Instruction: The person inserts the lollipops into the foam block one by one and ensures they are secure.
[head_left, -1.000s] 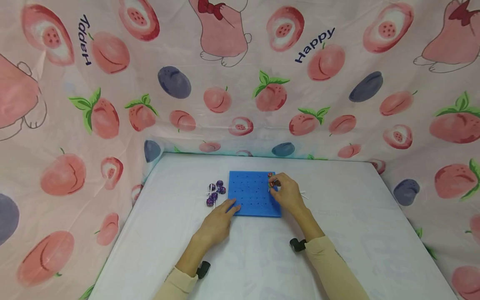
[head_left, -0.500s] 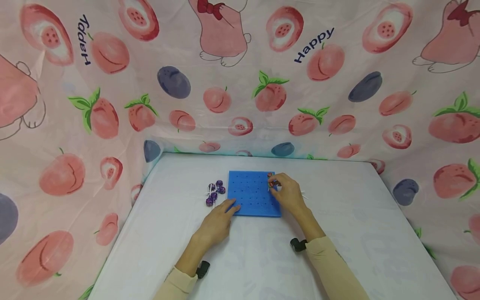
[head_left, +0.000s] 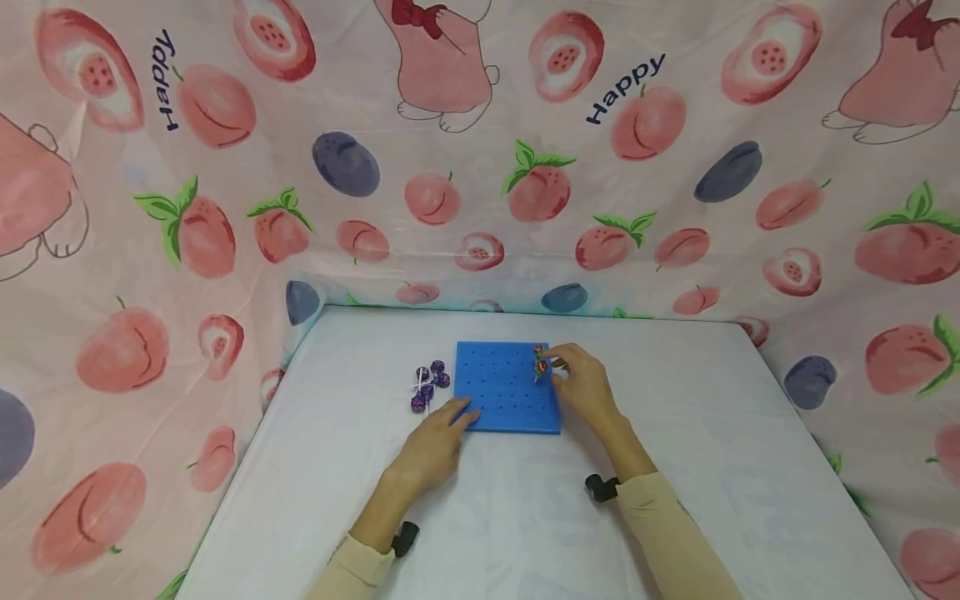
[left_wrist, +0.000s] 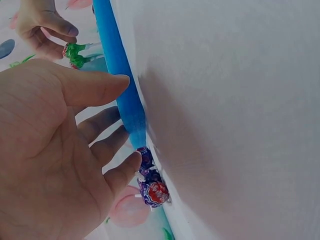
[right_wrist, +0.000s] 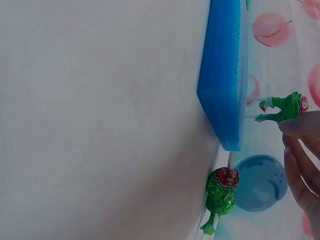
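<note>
A blue square board with rows of small holes lies on the table. Two lollipops stand upright by their sticks near its far right corner, a rear lollipop and a front lollipop, both in green and red wrappers. My right hand is just right of them, thumb and index finger parted; in the right wrist view the thumb lies close beside the green wrapper. My left hand rests its outstretched fingers on the board's near left corner.
Left of the board lies a loose cluster of purple-wrapped lollipops. Another green-and-red lollipop lies on the table right of the board, hidden behind my right hand in the head view. A fruit-print curtain surrounds the white table.
My right hand has let go of the front lollipop and drawn slightly right, leaving it standing in the board. The left hand has stayed on the corner.
</note>
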